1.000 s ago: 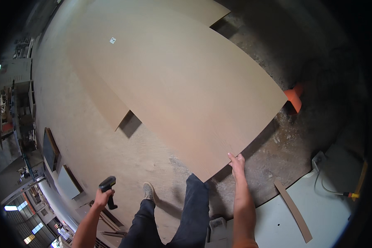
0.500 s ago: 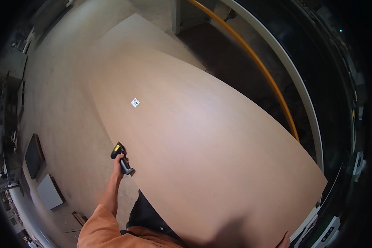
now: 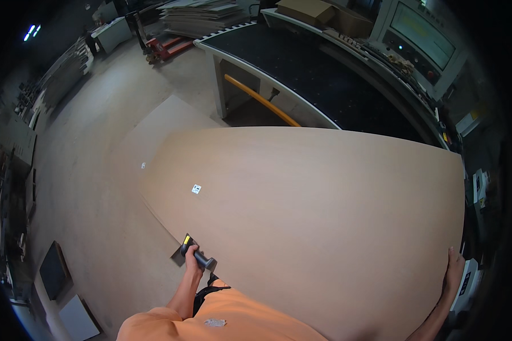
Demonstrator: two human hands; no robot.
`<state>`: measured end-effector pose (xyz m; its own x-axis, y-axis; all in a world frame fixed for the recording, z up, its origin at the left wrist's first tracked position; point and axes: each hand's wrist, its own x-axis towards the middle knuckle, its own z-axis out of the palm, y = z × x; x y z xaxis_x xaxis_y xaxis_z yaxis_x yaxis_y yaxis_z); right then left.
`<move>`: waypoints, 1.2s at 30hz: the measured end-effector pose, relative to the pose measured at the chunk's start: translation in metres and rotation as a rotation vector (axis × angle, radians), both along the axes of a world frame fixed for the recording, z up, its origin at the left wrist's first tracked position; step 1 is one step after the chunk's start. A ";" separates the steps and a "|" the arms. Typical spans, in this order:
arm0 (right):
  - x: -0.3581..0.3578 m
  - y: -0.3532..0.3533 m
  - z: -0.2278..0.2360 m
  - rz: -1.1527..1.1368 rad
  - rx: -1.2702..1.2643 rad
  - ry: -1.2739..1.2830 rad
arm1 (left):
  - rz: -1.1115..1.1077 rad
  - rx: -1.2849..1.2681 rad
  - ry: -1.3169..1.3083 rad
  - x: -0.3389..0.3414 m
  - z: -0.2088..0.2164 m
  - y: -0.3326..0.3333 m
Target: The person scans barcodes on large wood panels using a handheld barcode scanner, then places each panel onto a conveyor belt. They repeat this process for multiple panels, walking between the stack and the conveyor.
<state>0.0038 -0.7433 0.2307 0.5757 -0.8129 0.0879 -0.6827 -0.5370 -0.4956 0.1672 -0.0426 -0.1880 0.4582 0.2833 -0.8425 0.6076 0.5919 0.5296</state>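
Left hand (image 3: 193,257) was closed round the handle of a dark scanner (image 3: 205,261) with a yellow patch, at the near-left edge of the board. Right hand (image 3: 454,268) was clamped on the right edge of the large tan board (image 3: 324,210); the fingers beneath were hidden from me. The board lay in front of the person's orange shirt (image 3: 239,318), spanning from hand to hand, with a small white label (image 3: 196,188) toward its left end. A second sheet (image 3: 173,116) showed past its far-left corner. Beyond the board's far edge stood a table (image 3: 301,62) with a black top and, beneath it, an orange bar (image 3: 261,101). Farther back I noted a red pallet jack (image 3: 166,50) near stacked sheets (image 3: 199,20), and, at right, a lit screen (image 3: 424,35).
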 end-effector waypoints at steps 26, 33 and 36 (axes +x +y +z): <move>-0.309 -0.017 -0.263 -0.412 0.370 -0.361 | -0.324 0.253 -0.529 0.048 0.141 -0.062; -0.352 -0.023 -0.277 -0.558 0.413 -0.041 | -0.541 0.346 -0.463 0.104 0.147 -0.134; -0.333 -0.027 -0.281 -0.587 0.530 -0.354 | -0.588 0.373 -0.454 0.130 0.144 -0.150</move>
